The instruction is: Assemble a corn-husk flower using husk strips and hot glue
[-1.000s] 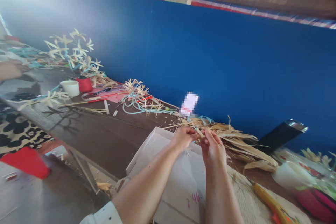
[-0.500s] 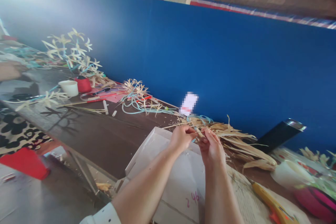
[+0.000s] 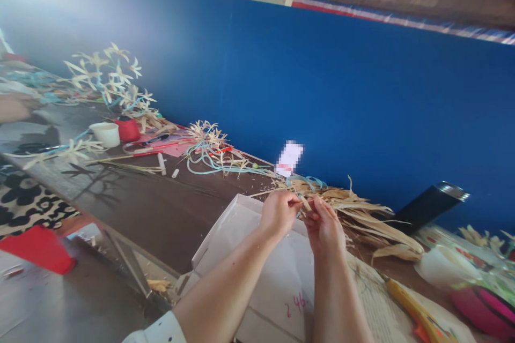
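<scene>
Over the far edge of a white cardboard box (image 3: pixel 257 273), my two hands work close together. My right hand (image 3: pixel 325 225) is closed in a pinch on a short pale strip of dried husk (image 3: pixel 304 202). Thumb and fingertips are pressed together on my left hand (image 3: pixel 280 213), just beside that strip; whatever thin thing they pinch is too small to make out. Just beyond my hands lies a heap of dried husk strips (image 3: pixel 362 209), with light-blue bits among them.
Left along the table (image 3: pixel 161 214) are pale husk flowers (image 3: pixel 207 134) on blue stems, a white cup (image 3: pixel 105 134) and a red thread spool (image 3: pixel 127 128). To the right are a black flask (image 3: pixel 428 206), a white tape roll (image 3: pixel 444 267) and a yellow-handled tool (image 3: pixel 418 308). A blue partition (image 3: pixel 322 91) stands behind.
My left hand and wrist have shifted very slightly, still pinching beside the strip. My right hand and everything on the table look the same.
</scene>
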`<state>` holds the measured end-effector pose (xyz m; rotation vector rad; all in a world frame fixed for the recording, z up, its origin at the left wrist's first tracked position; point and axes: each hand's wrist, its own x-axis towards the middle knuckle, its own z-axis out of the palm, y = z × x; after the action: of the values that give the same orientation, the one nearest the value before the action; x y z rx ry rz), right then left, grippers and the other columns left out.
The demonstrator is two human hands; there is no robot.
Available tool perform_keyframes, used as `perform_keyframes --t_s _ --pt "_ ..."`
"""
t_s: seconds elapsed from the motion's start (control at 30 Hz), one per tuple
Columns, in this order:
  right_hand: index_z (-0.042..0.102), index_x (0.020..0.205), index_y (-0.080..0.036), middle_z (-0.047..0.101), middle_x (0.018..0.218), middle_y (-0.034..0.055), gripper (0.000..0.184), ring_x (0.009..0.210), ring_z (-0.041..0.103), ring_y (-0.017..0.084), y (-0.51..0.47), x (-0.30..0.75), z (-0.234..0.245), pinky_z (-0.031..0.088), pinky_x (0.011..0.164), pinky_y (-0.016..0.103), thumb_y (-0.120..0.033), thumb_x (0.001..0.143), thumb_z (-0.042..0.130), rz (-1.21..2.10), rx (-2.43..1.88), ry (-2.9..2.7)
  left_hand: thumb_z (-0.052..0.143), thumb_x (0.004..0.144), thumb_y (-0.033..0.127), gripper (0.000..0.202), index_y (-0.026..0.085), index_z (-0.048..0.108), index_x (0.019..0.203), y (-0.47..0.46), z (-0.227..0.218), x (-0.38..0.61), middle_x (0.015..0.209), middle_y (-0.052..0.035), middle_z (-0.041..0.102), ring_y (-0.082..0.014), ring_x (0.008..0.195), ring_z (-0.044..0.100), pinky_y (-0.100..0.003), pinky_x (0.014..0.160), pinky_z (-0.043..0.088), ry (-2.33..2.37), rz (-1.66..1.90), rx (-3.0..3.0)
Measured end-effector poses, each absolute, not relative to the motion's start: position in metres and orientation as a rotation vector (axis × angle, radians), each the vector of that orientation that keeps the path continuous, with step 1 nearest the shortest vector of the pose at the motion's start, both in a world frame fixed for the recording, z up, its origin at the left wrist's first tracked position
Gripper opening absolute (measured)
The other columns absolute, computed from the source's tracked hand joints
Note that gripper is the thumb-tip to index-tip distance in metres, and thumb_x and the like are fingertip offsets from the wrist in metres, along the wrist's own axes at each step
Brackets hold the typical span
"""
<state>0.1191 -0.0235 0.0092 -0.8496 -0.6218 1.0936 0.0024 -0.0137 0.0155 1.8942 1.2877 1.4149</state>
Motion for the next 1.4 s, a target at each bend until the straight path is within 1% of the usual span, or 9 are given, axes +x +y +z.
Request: perform_keyframes --t_s 0.2,0.33,0.4,0.5,0.6,0.77,0.87,1.17,1.4 --pt "0.065 0.076 -0.016 0.064 0.071 0.0007 0.028 0.044 0.038 0.001 -0.023 0.118 0.010 0.029 0.035 0.011 -0.026 0.055 0.080 0.969 -0.871 -0.589 0.061 0.072 0.026 0.012 0.021 0.069 0.081 -0.013 0.013 0.000 0.083 -0.0018 0.067 -0.0158 0.081 0.058 -0.024 0.073 0.041 1.301 1.280 1.905" --pt "0.066 0.077 -0.015 0.065 0.071 0.0024 0.031 0.044 0.038 0.002 -0.021 0.117 0.007 0.030 0.035 0.013 -0.033 0.055 0.079 0.817 -0.934 -0.646 0.072 0.060 0.031 0.044 0.019 0.065 0.101 -0.012 0.014 -0.002 0.097 -0.0053 0.067 -0.0184 0.087 0.060 -0.025 0.074 0.044 1.138 1.107 1.759" --pt "0.066 0.078 -0.015 0.065 0.071 0.0025 0.033 0.044 0.040 0.004 -0.020 0.116 0.005 0.033 0.037 0.016 -0.035 0.055 0.079 0.767 -0.963 -0.683 0.073 0.058 0.036 0.052 0.017 0.063 0.105 -0.012 0.017 -0.004 0.102 -0.0064 0.066 -0.0184 0.090 0.060 -0.024 0.075 0.045 1.043 1.065 1.636" --pt "0.066 0.079 -0.015 0.061 0.061 -0.0007 0.035 0.042 0.039 0.004 -0.020 0.115 0.002 0.030 0.036 0.017 -0.037 0.056 0.078 0.714 -1.014 -0.754 0.066 0.067 0.042 0.043 0.015 0.065 0.101 -0.010 0.022 -0.006 0.097 -0.0069 0.067 -0.0170 0.087 0.061 -0.024 0.075 0.045 0.991 1.077 1.470" --pt "0.067 0.082 -0.015 0.057 0.056 -0.0026 0.037 0.042 0.037 0.005 -0.020 0.115 0.001 0.028 0.037 0.018 -0.040 0.057 0.077 0.715 -1.069 -0.822 0.057 0.074 0.044 0.037 0.013 0.068 0.090 -0.008 0.022 -0.008 0.081 -0.0055 0.068 -0.0146 0.076 0.061 -0.023 0.068 0.045 0.966 1.103 1.393" --pt "0.067 0.083 -0.015 0.061 0.062 -0.0006 0.037 0.047 0.043 0.007 -0.019 0.117 -0.001 0.034 0.042 0.019 -0.039 0.057 0.077 0.736 -1.105 -0.836 0.063 0.065 0.052 0.044 0.012 0.069 0.081 -0.006 0.017 -0.006 0.070 -0.0045 0.065 -0.0121 0.065 0.057 -0.021 0.058 0.043 0.917 1.010 1.328" --pt "0.068 0.083 -0.015 0.062 0.065 0.0005 0.035 0.046 0.041 0.006 -0.019 0.117 -0.002 0.033 0.042 0.020 -0.038 0.059 0.076 0.751 -1.101 -0.851 0.066 0.060 0.053 0.045 0.011 0.069 0.075 -0.005 0.016 -0.005 0.065 -0.0042 0.063 -0.0105 0.060 0.054 -0.020 0.056 0.042 0.918 0.996 1.269" --pt "0.067 0.081 -0.015 0.060 0.063 0.0001 0.033 0.045 0.039 0.005 -0.019 0.116 -0.002 0.031 0.041 0.019 -0.037 0.059 0.076 0.767 -1.073 -0.851 0.074 0.052 0.045 0.040 0.012 0.065 0.071 -0.005 0.017 -0.005 0.070 -0.0052 0.065 -0.0126 0.067 0.058 -0.021 0.057 0.046 0.932 0.958 1.115" --pt "0.067 0.081 -0.015 0.060 0.062 -0.0004 0.035 0.046 0.043 0.007 -0.019 0.117 -0.001 0.034 0.044 0.020 -0.039 0.057 0.077 0.760 -1.096 -0.851 0.072 0.053 0.052 0.046 0.013 0.066 0.077 -0.006 0.018 -0.008 0.077 -0.0065 0.066 -0.0144 0.072 0.060 -0.024 0.060 0.049 0.875 0.924 1.100"
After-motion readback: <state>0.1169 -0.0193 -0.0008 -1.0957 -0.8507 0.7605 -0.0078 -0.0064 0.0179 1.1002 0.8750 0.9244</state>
